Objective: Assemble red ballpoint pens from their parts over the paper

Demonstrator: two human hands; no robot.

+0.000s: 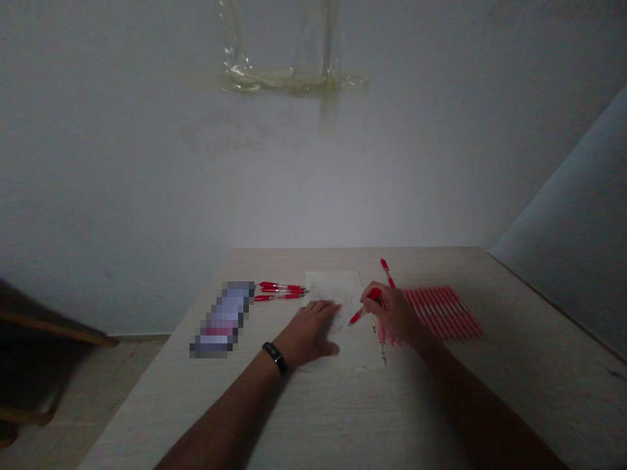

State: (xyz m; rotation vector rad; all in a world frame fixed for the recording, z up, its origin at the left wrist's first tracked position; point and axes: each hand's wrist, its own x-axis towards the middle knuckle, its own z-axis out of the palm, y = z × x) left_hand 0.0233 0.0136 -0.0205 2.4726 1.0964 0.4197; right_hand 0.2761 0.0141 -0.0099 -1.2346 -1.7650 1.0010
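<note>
My right hand (389, 310) is closed around a red pen (359, 316), held at a slant with its tip pointing down-left over a sheet of paper (360, 356). Faint scribbled marks show on the paper's upper part. Flat on the left side of the sheet lies my left hand (311, 333), fingers stretched out and thumb apart, with a black band on the wrist. Beyond and beside my right hand, a row of red pens (441, 313) lies side by side, partly covered by the hand. One more red pen (386, 271) lies apart above the row.
Several red pens (281, 288) lie left of the paper's top. A blurred-out phone-like object (225, 320) rests at the table's left. The pale table (313, 424) meets a wall (304, 189) bearing clear tape (294, 83). A dark chair-like piece (39, 352) stands at lower left.
</note>
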